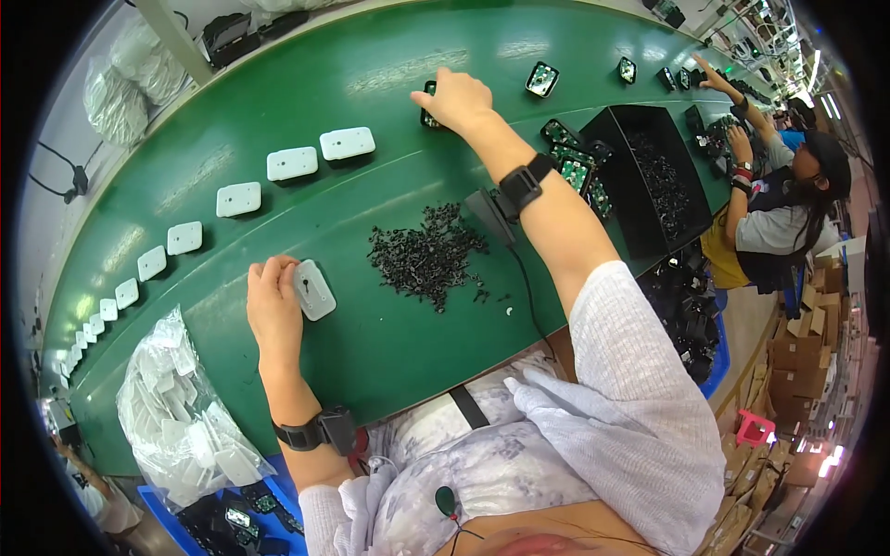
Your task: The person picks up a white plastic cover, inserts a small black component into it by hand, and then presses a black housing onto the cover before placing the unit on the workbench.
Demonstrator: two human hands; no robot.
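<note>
At the near edge of the green worktop, my left hand [274, 301] is closed at the edge of a white plastic cover [317, 293], which tilts with a small dark piece at its middle. My right arm reaches across to the far side. There my right hand [461, 99] has its fingers closed on a black housing [428, 105], mostly hidden behind them. Between the hands lies a pile of small black parts [428, 252]. Another black housing with a green circuit board [541, 80] rests further right.
A row of white covers [292, 163] curves away leftward. A clear bag of white covers [181, 422] sits near left. On the right, a black bin [630, 181] holds small parts, beside stacked circuit boards [575, 173]. A cable [527, 287] crosses the near edge. Another person [788, 195] works at far right.
</note>
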